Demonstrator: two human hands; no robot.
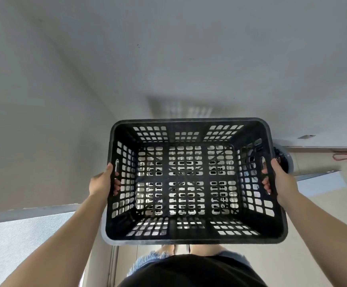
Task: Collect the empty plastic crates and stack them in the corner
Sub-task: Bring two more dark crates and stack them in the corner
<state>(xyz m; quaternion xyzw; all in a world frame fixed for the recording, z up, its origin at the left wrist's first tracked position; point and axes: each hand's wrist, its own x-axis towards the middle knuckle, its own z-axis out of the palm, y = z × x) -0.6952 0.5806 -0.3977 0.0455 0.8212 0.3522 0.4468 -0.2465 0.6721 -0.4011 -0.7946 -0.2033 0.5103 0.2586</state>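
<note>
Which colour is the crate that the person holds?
The crate is black, with grid-like holes; the head view shows it.

wall point(168, 48): plain grey-white | floor point(323, 214): beige tile | red cord point(346, 155): right, on floor

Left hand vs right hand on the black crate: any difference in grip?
The left hand sits lower in the frame on the black perforated plastic crate; the right hand sits slightly higher. Left fingertips show through the side-wall lattice below the handle slot; right fingertips curl in at the slot's lower end. Both grip opposite short sides, thumbs outside along the rim.
</note>
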